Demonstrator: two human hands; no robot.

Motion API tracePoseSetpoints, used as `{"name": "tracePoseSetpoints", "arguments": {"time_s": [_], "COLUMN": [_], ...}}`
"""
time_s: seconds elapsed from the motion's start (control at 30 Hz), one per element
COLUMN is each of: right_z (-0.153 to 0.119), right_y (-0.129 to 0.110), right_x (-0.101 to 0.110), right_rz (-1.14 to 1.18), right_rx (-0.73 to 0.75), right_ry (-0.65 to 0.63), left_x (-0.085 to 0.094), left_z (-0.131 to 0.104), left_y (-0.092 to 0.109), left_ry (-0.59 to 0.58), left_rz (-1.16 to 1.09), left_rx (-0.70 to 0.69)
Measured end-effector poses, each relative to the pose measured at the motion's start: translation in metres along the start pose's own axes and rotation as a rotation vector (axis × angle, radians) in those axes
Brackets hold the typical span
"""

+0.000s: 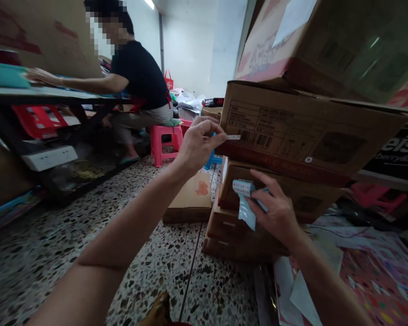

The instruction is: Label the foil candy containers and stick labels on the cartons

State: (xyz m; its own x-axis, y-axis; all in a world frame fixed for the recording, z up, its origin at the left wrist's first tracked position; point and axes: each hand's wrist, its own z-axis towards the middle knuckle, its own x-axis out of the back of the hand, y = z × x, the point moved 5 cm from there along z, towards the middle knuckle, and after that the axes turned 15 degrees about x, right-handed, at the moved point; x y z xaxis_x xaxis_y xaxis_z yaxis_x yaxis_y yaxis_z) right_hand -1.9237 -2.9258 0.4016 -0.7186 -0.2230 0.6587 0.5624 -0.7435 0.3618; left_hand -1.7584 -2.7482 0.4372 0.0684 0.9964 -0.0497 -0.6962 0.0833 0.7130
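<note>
Pinched between the thumb and fingers of my left hand [202,142] is the end of a small white printed label [234,137], which lies at the left edge of a large cardboard box [285,127] printed with text and a barcode. Lower down, my right hand [275,208] holds a roll of labels [243,188], its pale blue backing strip [247,213] hanging down. The index finger of that hand points out toward the box below. The boxes stand in a stack, with another large carton [268,50] on top.
A person [143,72] sits on a pink stool [163,140] at a long table [61,94] on the left. A flat cardboard box [187,199] lies on the speckled floor [139,267] beside the stack. Colourful printed sheets [377,280] are at the lower right.
</note>
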Motion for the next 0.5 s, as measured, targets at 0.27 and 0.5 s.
{"name": "tracePoseSetpoints", "arguments": {"time_s": [0.27,0.5], "right_z": [0.069,0.082], "right_y": [0.038,0.049], "right_x": [0.017,0.015], "right_rz": [-0.023,-0.062], "right_rx": [0.117,0.168], "right_ry": [-0.014,-0.081], "left_x": [-0.011,-0.021], "left_z": [0.062,0.072], "left_y": [0.031,0.031], "left_ry": [0.001,-0.031], "left_rz": [-0.007,-0.053], "left_rx": [-0.095,-0.066]}}
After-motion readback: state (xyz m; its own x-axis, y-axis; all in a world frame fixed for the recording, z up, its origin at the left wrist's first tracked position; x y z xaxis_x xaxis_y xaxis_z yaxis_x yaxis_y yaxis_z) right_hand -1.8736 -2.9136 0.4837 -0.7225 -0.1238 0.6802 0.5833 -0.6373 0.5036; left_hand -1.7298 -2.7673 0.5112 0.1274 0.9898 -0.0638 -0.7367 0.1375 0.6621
